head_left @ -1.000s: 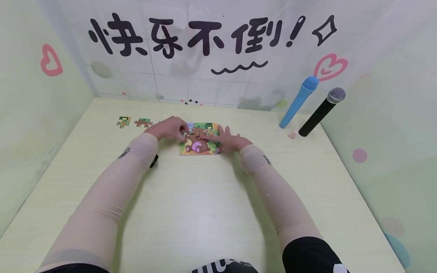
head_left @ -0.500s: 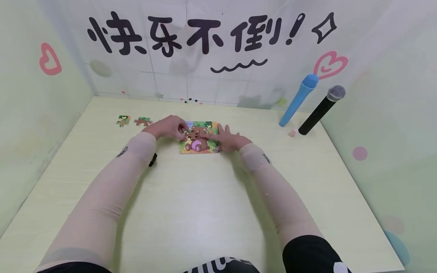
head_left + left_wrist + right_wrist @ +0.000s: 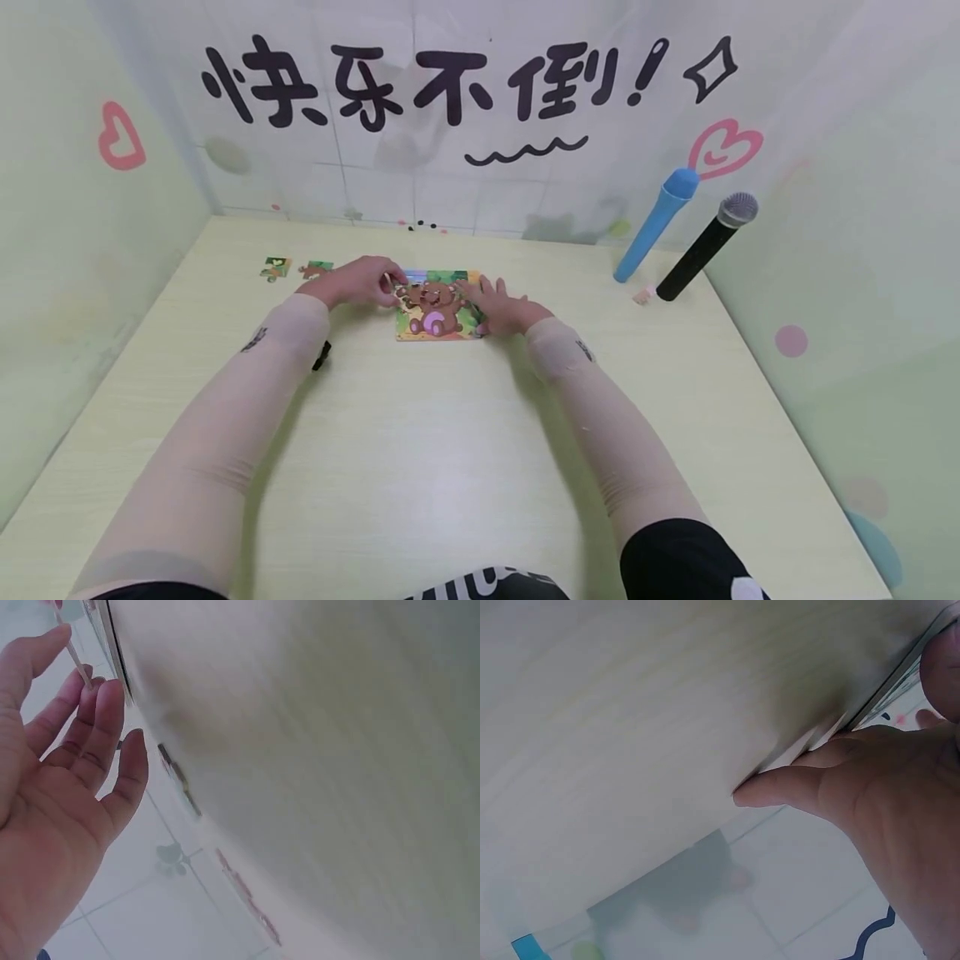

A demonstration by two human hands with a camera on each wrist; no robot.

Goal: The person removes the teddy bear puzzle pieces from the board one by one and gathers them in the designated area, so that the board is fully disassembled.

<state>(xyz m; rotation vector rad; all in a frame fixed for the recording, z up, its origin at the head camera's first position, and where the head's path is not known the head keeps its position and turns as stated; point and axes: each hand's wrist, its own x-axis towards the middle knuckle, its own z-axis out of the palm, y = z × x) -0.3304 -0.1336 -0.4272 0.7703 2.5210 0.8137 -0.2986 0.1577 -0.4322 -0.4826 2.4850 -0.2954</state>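
Note:
A bear jigsaw puzzle lies flat on the table between both hands. My left hand is at its upper left edge. In the left wrist view, the thumb and fingers pinch a thin puzzle piece, seen edge-on. My right hand rests along the puzzle's right side with its fingers extended, the index finger over the upper right part of the picture. In the right wrist view, other fingers of the right hand touch the table beside the board.
Two loose puzzle pieces, one green and yellow and one brown, lie left of the left hand. A blue microphone and a black microphone stand at the back right, near a small pinkish scrap. A printed cloth backdrop closes off the back.
My left hand has drawn back a little to the left, uncovering more of the puzzle's left side. The right index finger has moved off the bear's face toward the upper right.

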